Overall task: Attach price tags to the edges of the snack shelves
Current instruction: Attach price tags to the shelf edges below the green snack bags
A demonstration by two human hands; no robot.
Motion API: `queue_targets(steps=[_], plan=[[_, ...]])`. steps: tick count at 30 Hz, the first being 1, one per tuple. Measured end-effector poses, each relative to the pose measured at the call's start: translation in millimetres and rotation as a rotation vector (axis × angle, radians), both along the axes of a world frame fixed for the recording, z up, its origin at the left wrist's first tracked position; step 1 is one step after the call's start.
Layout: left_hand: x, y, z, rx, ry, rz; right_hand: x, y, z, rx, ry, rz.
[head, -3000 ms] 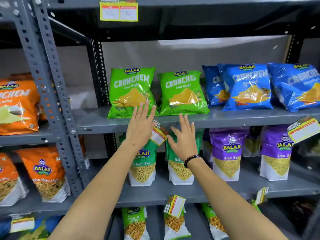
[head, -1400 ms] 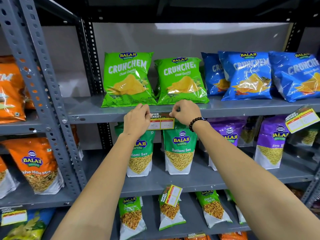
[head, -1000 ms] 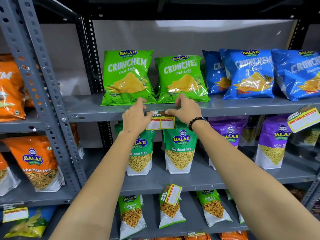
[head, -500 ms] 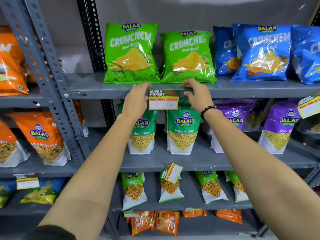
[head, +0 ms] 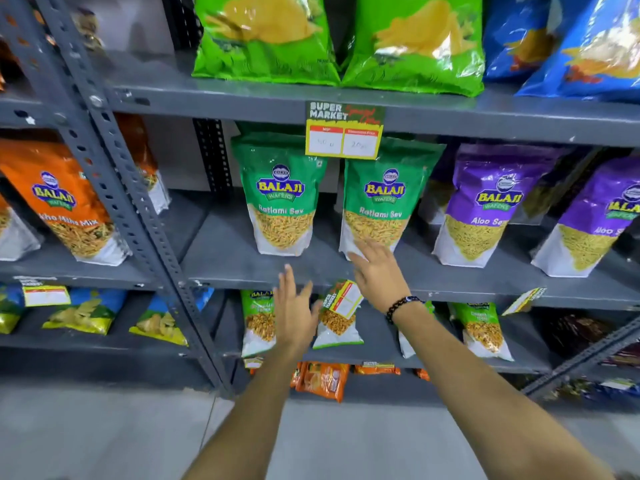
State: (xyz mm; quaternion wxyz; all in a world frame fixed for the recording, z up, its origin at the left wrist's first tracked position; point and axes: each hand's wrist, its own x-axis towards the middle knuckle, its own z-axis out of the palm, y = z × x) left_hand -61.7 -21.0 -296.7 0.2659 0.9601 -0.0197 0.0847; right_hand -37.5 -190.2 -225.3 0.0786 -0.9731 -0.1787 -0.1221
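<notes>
shelf [head: 450, 116]: matt grey metal | snack bags [head: 266, 36]: glossy plastic

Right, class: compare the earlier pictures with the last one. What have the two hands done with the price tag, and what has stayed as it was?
Both hands let go of the price tag, now hanging straight on the shelf edge. The left hand and right hand dropped, open, towards the crooked tag one shelf down, still tilted. The snack packs stayed put.

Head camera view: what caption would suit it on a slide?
Both open hands, left and right, reach toward a tilted price tag on the shelf edge.
</notes>
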Motion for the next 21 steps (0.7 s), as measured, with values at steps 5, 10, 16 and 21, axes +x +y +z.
queue_targets(steps=[5,10,16,21], plan=[[6.9,-9.1,-60.8,-0.080,0.293,0.134,21.8,0.4,-44.7,-0.130,0.130,0.001],[24.6,-30.1,-75.0,-0.299,0.356,0.253,41.7,2.2,-62.4,-0.114,0.144,0.013],[41.4,-44.4,-79.4,-0.426,0.410,0.345,50.8,7.0,-67.2,-0.058,0.129,0.039],[35.5,-42.3,-80.0,-0.501,0.249,0.422,51.0,6.9,-65.3,-0.025,0.124,0.062]])
